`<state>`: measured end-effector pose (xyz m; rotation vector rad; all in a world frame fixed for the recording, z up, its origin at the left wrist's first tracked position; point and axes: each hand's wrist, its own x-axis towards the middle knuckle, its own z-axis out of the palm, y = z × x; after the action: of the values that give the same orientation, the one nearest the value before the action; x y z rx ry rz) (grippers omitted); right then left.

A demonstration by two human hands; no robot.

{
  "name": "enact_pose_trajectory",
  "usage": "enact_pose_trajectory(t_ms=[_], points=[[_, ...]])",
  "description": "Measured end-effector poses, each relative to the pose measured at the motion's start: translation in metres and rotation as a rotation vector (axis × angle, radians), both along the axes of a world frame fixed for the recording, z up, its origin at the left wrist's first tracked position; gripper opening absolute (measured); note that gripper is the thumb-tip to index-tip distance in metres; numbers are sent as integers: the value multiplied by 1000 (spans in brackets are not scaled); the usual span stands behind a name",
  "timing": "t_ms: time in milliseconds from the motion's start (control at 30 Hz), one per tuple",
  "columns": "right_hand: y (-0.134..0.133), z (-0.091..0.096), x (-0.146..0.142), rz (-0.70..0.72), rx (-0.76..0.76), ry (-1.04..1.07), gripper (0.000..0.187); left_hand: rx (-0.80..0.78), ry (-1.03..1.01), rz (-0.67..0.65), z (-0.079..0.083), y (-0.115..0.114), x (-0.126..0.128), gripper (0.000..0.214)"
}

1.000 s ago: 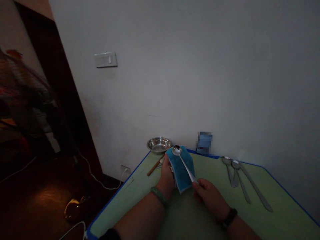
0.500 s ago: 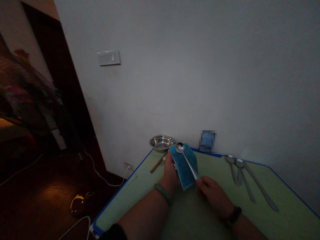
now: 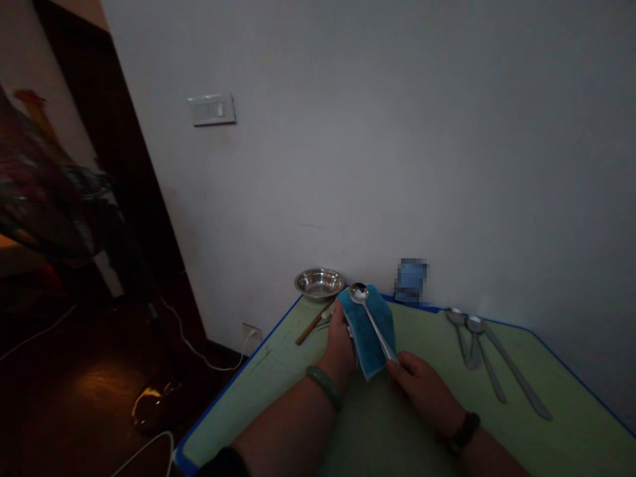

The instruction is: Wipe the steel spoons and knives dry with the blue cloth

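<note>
My left hand holds a blue cloth from its left side, with the fingers mostly hidden beneath it. Over the cloth lies a metal spoon, bowl up and pointing away from me. The end of its handle is pinched in my right hand. Behind the cloth, at the table's far left corner, stands a shiny steel bowl. A brown stick, perhaps a chopstick, and some thin utensils partly hidden by my left hand lie in front of the bowl.
Several metal spoons lie on the right of the green, blue-edged table. A blurred-out blue object leans on the wall at the back. To the left, a standing fan and white cables occupy the dark floor.
The view has shifted slightly, so the wall switch and fan appear a little farther left. Both hands keep their hold, with the spoon and cloth almost unmoved.
</note>
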<state>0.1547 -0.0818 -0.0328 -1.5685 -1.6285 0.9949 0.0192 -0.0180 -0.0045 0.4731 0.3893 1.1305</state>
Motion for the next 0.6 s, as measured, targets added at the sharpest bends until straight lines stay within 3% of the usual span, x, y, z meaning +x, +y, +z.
enact_pose_trajectory(t_ms=[600], points=[[0, 1, 0, 6, -37, 0, 32, -5, 38, -18, 1, -1, 1, 53]])
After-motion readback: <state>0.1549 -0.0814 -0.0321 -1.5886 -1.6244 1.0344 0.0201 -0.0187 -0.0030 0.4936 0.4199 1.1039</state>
